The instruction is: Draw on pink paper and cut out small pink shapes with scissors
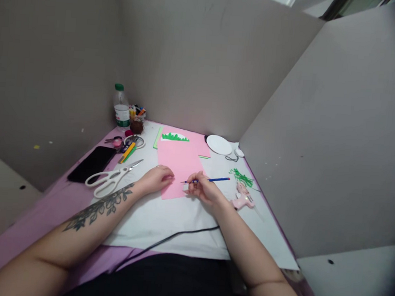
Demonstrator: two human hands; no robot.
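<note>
A sheet of pink paper [183, 160] lies in front of me on the white-covered table. My left hand [156, 179] rests at its left edge, fingers lying loosely on the sheet and holding nothing. In my right hand [204, 188] is a blue pencil [219, 179] with a red end, its tip pointing left, close over the paper. Whether the tip touches the paper I cannot tell. Behind, a white piece with a green grass-like paper fringe [175, 137] lies on more pink paper.
Left of the paper are white-handled scissors [113, 178], a black phone [92, 164], a yellow cutter [127, 152] and a bottle [121, 110]. To the right are a white disc [219, 144], green strips [242, 177] and a pink glue gun [244, 198]. A black cable [173, 235] crosses the front.
</note>
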